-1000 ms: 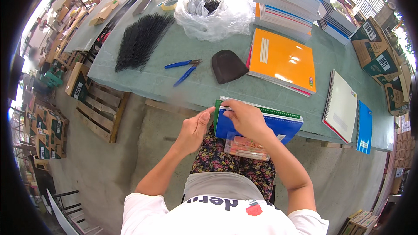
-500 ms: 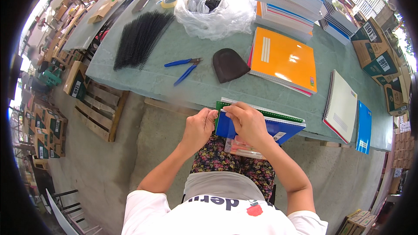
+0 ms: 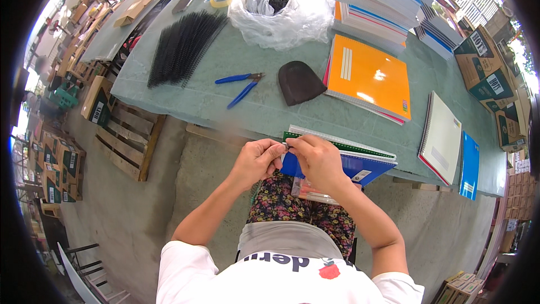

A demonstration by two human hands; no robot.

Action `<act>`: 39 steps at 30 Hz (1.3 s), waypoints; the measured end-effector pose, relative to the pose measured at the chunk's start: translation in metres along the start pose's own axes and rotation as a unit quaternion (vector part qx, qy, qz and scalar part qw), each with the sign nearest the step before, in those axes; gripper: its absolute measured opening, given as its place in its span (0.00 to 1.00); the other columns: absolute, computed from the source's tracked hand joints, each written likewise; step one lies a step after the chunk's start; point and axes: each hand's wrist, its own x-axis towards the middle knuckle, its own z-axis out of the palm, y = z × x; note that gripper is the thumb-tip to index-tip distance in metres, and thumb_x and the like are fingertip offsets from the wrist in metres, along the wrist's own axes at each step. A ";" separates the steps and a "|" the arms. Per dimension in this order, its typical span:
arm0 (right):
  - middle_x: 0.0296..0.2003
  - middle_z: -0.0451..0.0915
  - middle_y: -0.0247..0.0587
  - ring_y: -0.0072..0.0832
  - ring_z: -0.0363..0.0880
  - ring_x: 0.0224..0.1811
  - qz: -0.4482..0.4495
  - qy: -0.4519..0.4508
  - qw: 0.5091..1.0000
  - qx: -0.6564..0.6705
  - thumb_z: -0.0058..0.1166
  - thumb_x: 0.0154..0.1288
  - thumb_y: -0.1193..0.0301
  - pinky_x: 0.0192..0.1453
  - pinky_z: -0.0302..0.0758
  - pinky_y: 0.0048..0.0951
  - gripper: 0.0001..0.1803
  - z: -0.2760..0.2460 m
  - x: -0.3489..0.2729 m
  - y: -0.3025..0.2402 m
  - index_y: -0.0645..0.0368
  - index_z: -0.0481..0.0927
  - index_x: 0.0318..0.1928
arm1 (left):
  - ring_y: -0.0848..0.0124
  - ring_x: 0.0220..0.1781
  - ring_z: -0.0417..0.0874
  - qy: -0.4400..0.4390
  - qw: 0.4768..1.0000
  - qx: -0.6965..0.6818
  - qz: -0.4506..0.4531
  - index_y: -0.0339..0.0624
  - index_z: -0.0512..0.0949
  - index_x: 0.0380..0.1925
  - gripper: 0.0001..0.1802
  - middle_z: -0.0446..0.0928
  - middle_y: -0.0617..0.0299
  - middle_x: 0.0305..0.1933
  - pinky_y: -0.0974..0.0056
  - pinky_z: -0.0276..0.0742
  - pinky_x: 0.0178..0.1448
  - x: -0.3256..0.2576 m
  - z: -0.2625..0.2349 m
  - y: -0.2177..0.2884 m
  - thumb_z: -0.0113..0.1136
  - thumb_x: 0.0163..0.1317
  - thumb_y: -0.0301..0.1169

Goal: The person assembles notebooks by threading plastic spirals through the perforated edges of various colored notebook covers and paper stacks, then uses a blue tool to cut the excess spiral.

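Observation:
My left hand [image 3: 257,160] and my right hand [image 3: 318,160] meet fingertip to fingertip at the left end of a blue-covered notebook [image 3: 360,169]. Both pinch its spiral binding edge. The notebook lies on a green-edged one [image 3: 343,145] at the near edge of the green table [image 3: 236,101], partly over my lap. A flat clear packet [image 3: 315,192] sits under it on my knees. What is between the fingertips is too small to make out.
On the table lie blue pliers [image 3: 241,85], a bundle of black spiral coils [image 3: 183,48], a dark cloth [image 3: 300,81], a plastic bag [image 3: 284,14], an orange notebook [image 3: 368,76], stacked notebooks [image 3: 382,0], and white [image 3: 441,138] and blue [image 3: 468,163] notebooks. A wooden pallet [image 3: 132,138] stands at left.
My hands have drawn closer together at the notebook's left end, and the view has shifted slightly. The notebook stays at the table edge.

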 end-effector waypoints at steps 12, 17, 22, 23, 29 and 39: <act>0.33 0.77 0.44 0.43 0.77 0.36 0.023 -0.033 0.999 -0.013 0.56 0.54 0.72 0.39 0.73 0.37 0.15 -0.010 0.000 0.000 0.59 0.77 0.44 | 0.81 0.25 0.73 0.048 0.965 0.209 0.151 0.35 0.77 0.37 0.12 0.76 0.64 0.22 0.73 0.69 0.30 -0.015 0.004 -0.007 0.57 0.63 0.34; 0.31 0.77 0.40 0.37 0.77 0.36 0.013 -0.036 0.996 -0.083 0.54 0.56 0.73 0.39 0.74 0.34 0.15 -0.003 -0.003 0.001 0.59 0.76 0.45 | 0.78 0.24 0.74 0.092 0.956 0.233 0.154 0.37 0.73 0.51 0.18 0.75 0.62 0.21 0.70 0.70 0.32 -0.017 0.011 -0.003 0.56 0.63 0.34; 0.30 0.78 0.40 0.36 0.78 0.34 -0.005 -0.060 0.994 -0.093 0.53 0.56 0.74 0.37 0.74 0.34 0.14 -0.007 -0.003 0.002 0.59 0.76 0.45 | 0.75 0.25 0.76 0.043 0.955 0.239 0.172 0.37 0.74 0.49 0.17 0.78 0.58 0.24 0.70 0.72 0.34 -0.013 0.007 -0.014 0.56 0.63 0.34; 0.30 0.78 0.40 0.36 0.78 0.33 0.000 -0.037 0.998 -0.057 0.54 0.55 0.74 0.37 0.74 0.34 0.14 -0.006 -0.003 0.001 0.59 0.76 0.44 | 0.75 0.26 0.77 0.081 0.943 0.236 0.220 0.36 0.77 0.46 0.15 0.79 0.57 0.26 0.70 0.73 0.34 -0.011 0.005 -0.016 0.57 0.62 0.34; 0.29 0.80 0.42 0.37 0.79 0.33 0.021 -0.023 1.000 -0.003 0.54 0.55 0.76 0.37 0.74 0.35 0.10 -0.008 -0.004 0.002 0.57 0.77 0.40 | 0.73 0.24 0.77 0.105 0.914 0.289 0.265 0.34 0.79 0.36 0.12 0.79 0.57 0.24 0.69 0.72 0.30 -0.007 0.009 -0.007 0.57 0.62 0.34; 0.31 0.80 0.41 0.36 0.79 0.33 0.025 0.002 0.999 0.047 0.55 0.53 0.79 0.39 0.75 0.36 0.08 -0.011 -0.006 -0.004 0.59 0.78 0.36 | 0.67 0.30 0.77 0.135 0.885 0.306 0.325 0.36 0.77 0.33 0.08 0.75 0.57 0.31 0.66 0.72 0.34 -0.001 0.007 -0.003 0.61 0.57 0.30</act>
